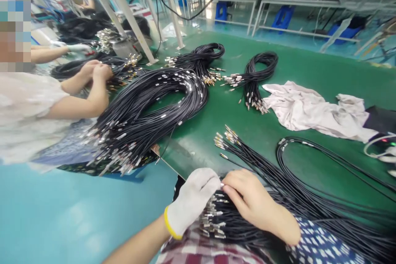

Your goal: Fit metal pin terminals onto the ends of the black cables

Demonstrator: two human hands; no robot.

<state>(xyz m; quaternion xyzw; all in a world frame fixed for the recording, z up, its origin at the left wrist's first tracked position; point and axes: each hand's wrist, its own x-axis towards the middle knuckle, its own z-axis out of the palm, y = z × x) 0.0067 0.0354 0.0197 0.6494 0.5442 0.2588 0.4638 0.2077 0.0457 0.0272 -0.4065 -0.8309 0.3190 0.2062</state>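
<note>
My left hand, in a white glove with a yellow cuff, is closed at the table's near edge. Bare, my right hand pinches right beside it, and the fingertips of both meet at the small metal end of a black cable. Just below the hands lies a thick bundle of black cables, its silvery connectors pointing left. Another bunch of cables with gold-tipped ends stretches behind my right hand. Cables also loop to the right of it.
A large coil of black cables overhangs the table's left edge. Two smaller bundles and a pale cloth lie farther back on the green table. At left, a co-worker's hands handle cables near metal posts.
</note>
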